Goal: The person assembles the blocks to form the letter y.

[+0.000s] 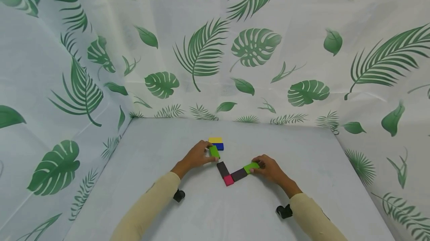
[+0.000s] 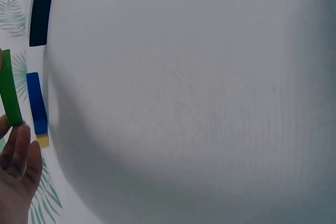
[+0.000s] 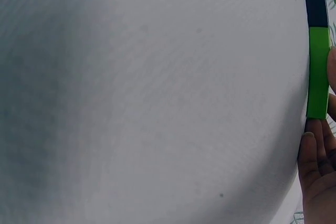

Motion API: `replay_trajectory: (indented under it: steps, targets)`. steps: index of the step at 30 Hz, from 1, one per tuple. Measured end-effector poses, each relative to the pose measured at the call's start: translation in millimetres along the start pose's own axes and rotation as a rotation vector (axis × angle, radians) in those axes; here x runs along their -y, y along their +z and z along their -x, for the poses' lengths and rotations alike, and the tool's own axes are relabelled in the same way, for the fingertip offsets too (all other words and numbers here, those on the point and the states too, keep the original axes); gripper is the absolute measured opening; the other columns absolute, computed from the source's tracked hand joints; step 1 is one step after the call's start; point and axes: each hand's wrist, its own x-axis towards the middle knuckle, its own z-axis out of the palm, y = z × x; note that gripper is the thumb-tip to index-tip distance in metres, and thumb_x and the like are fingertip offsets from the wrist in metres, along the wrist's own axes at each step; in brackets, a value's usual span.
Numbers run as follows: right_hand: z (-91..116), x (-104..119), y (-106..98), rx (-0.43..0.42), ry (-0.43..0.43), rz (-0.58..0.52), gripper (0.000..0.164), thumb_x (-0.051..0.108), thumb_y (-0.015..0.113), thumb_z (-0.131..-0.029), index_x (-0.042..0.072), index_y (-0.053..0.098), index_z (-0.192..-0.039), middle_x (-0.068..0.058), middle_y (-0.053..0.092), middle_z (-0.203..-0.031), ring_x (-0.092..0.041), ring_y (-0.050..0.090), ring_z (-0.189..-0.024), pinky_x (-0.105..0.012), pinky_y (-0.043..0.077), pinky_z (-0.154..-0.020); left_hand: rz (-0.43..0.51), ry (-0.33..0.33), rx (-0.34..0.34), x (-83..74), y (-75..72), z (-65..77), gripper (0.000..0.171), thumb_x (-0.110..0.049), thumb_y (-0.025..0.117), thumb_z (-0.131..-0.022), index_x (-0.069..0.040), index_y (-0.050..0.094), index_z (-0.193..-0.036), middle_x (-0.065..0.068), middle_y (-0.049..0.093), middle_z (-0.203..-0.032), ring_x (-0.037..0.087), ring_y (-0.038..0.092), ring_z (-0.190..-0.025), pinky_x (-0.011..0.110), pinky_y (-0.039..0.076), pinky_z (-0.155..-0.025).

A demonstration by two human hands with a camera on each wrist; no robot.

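Observation:
My left hand pinches a green block between thumb and fingers; in the left wrist view this green block is tilted beside the blue block. With its thumb and fingers my right hand grips a second green block, whose end meets a dark block in the right wrist view. A red block forms the corner of a V on the table, joining that dark block to another dark block. The left green block is just beyond the far end of this left-hand dark block.
Behind the left hand, a yellow block and a blue block lie side by side. The white table meets a leaf-printed curtain at the back and sides. Black wrist devices hang under both forearms.

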Motion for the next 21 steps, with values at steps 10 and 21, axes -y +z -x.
replay_trajectory:
  steps: [10,21]
  targets:
    - [1.2,2.3,-1.3,0.000,-0.008,-0.016,0.038,0.023,0.081,-0.085,0.006,0.068,-0.117,-0.004,0.064,-0.103,-0.020,0.062,-0.097,-0.041,0.052,-0.086,-0.019,-0.015,-0.012,-3.1,3.6,0.1,0.074,-0.050,0.078,-0.084,-0.006,0.055,-0.138,0.006,0.056,-0.118,0.017,0.057,-0.106,0.035,0.052,-0.093]
    - [1.0,1.6,-0.7,0.003,0.000,-0.004,0.038,0.023,0.080,-0.086,0.006,0.067,-0.117,-0.004,0.064,-0.103,-0.020,0.062,-0.097,-0.043,0.052,-0.087,-0.011,-0.033,-0.043,-6.2,7.9,3.3,0.074,-0.052,0.077,-0.084,-0.006,0.056,-0.138,0.006,0.057,-0.115,0.015,0.054,-0.098,0.034,0.051,-0.089]
